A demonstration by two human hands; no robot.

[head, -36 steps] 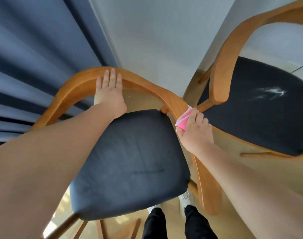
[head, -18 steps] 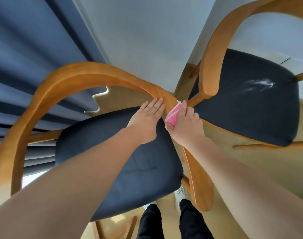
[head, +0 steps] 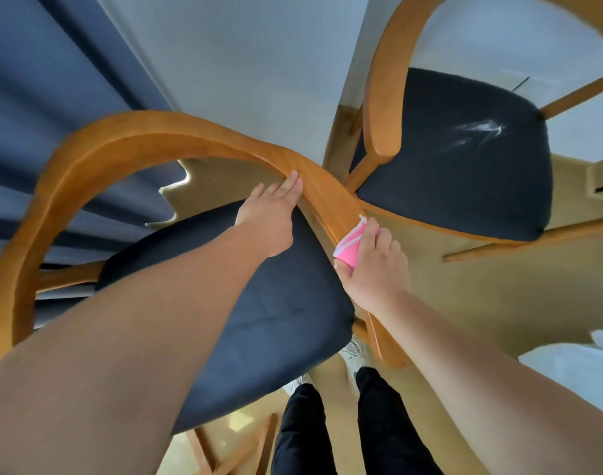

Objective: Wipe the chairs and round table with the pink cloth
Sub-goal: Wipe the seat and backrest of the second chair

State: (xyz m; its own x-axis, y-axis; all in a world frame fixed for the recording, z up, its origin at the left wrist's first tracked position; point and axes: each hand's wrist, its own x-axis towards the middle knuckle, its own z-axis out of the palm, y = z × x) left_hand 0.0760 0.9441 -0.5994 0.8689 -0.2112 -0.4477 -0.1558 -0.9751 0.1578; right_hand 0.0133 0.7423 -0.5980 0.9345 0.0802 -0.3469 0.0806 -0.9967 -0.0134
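A: Cloth (head: pixel 350 247), pink, folded: where?
B: On the curved wooden chair rail (head: pixel 331 200), your right hand (head: pixel 375 269) curled round it; left hand (head: pixel 271 217) flat nearby. Probably light, limp: grip the wad.

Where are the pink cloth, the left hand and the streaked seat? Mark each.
pink cloth (head: pixel 350 245): head view, exposed pink face.
left hand (head: pixel 269 221): head view, back of hand.
streaked seat (head: pixel 447 173): head view, dark cushion middle.

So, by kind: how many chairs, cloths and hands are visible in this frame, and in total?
Wooden armchairs with dark padded seats: 2 (near armchair, far armchair)
Folded pink cloth: 1
Bare hands: 2 (left hand, right hand)
Total: 5
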